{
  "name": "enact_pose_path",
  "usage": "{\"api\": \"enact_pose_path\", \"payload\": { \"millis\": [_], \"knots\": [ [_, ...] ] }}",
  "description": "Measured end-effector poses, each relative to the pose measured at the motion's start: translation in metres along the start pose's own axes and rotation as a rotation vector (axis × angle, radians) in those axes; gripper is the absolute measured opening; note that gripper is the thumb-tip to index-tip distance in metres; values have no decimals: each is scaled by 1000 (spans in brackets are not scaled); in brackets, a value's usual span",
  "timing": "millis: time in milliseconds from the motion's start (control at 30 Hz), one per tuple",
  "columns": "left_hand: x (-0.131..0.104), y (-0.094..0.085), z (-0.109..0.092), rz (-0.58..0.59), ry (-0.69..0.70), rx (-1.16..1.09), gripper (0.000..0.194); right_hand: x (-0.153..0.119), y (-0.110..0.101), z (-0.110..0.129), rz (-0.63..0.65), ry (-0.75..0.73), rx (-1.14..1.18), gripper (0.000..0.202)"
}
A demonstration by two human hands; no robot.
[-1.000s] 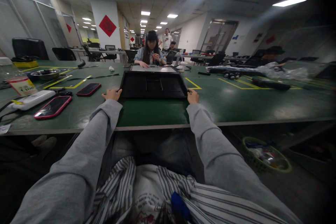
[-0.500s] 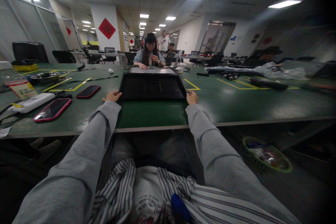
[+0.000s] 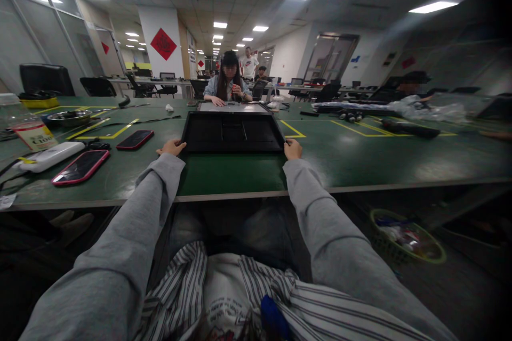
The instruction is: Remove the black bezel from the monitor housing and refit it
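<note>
A shallow black rectangular panel with raised edges lies on the green table in front of me; I cannot tell its exact kind. A bracket-like outline shows at its middle. At the panel's near left corner, my left hand grips the edge with closed fingers. My right hand is closed on the near right corner in the same way. Just beyond the panel lies a flat grey-white sheet or panel, partly hidden behind it.
Two phones, one pink-edged and one darker, lie left of my hand beside a white power strip. A bottle stands far left. Across the table sits a person. A green basket is below right.
My hands and the black panel stay in place. A standing person in the background has shifted slightly left.
</note>
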State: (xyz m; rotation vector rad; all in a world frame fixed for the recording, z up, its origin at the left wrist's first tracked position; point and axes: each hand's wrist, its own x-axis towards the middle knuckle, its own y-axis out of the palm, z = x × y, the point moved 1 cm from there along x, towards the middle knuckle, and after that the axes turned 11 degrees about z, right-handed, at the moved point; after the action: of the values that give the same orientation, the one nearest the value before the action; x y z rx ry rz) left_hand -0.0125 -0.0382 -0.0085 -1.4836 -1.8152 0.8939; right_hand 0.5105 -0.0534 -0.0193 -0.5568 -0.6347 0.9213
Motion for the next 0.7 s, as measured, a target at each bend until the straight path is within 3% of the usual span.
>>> {"api": "enact_pose_path", "payload": {
  "millis": [700],
  "knots": [
    [-3, -2, -1, 25, 4, 21, 51, 0, 0, 0, 7, 9, -8, 40]
  ]
}}
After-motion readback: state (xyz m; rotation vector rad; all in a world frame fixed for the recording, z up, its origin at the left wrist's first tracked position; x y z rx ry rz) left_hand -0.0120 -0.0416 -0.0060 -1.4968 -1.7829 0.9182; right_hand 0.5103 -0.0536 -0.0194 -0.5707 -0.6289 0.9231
